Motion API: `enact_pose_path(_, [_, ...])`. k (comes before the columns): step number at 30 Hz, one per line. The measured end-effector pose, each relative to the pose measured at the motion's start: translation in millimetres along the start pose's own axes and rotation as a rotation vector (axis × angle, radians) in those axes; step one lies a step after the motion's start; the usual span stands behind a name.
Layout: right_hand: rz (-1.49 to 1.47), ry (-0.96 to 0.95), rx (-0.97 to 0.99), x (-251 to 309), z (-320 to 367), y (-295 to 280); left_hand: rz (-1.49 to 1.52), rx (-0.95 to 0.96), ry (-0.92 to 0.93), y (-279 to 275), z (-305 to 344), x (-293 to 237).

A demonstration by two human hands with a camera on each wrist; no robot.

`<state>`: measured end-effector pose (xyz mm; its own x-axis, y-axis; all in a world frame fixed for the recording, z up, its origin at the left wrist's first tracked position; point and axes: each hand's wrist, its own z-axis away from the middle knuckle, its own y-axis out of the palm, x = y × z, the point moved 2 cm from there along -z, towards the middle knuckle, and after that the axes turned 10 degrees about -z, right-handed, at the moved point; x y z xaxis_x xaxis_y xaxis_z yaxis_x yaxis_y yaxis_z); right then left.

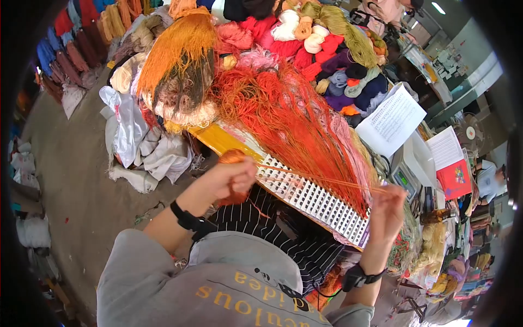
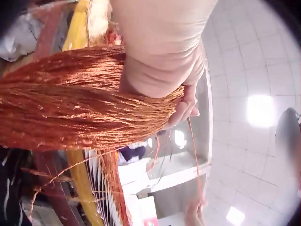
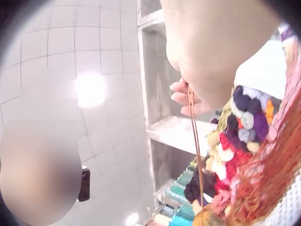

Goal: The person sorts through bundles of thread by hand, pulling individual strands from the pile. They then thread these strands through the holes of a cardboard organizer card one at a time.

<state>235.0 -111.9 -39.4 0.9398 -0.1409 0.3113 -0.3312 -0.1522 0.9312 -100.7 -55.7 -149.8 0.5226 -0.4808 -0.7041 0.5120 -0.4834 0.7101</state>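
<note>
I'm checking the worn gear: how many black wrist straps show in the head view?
2: one strap sits behind the left hand, which holds an orange skein; another strap sits behind the right hand.

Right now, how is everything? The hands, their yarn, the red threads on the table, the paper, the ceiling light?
Left hand, gripping
Right hand, pinching
Orange-brown yarn bundle, gathered
Thin strands, stretched between hands
Red threads, loose, heaped
White paper, printed side showing
Ceiling light, on
</note>
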Motion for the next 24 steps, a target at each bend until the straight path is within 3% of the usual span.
enact_pose_path(2, [-0.163, -0.07, 0.019, 32, 11, -17, 0.029, -0.073, 0.063, -24, 20, -16])
enact_pose_path(4, [-0.044, -0.198, -0.133, 71, 30, -40, 0.096, -0.191, 0.114, -42, 39, -32])
enact_pose_path(7, [0.172, -0.412, -0.29, 150, 72, -78, 0.167, -0.18, 0.203, -70, 58, -53])
enact_pose_path(9, [0.462, -0.645, -0.445, 211, 115, -96, 0.306, -0.168, 0.492, -87, 67, -65])
enact_pose_path(10, [0.464, -0.641, -0.444, 209, 116, -86, 0.308, -0.17, 0.494, -77, 65, -71])
enact_pose_path(12, [0.641, -0.818, -0.429, 198, 130, -51, 0.288, -0.381, 0.488, -58, 64, -83])
enact_pose_path(13, [0.85, -0.831, -0.515, 160, 121, -28, 0.222, -0.345, 0.466, -71, 58, -73])
enact_pose_path(15, [1.082, -0.54, -0.496, 119, 103, -33, 0.019, -0.232, 0.247, -70, 35, -56])
enact_pose_path(17, [1.45, -0.364, -0.433, 51, 76, -31, -0.427, -0.27, -0.023, -45, 4, -45])
enact_pose_path(18, [1.532, -0.171, -0.375, 15, 66, -22, -0.452, -0.162, -0.053, -37, -14, -32])
enact_pose_path(19, [1.402, -0.025, -0.336, -12, 56, -36, -0.475, -0.058, -0.082, -36, -31, -18])
enact_pose_path(22, [1.446, 0.284, -0.08, -87, 28, -37, -0.693, 0.002, -0.163, -64, -74, 0])
enact_pose_path(23, [1.413, 0.314, -0.017, -105, 22, -42, -0.693, 0.0, -0.158, -75, -80, -2])
enact_pose_path(24, [1.378, 0.343, 0.044, -118, 17, -49, -0.829, -0.238, -0.059, -90, -84, -9])
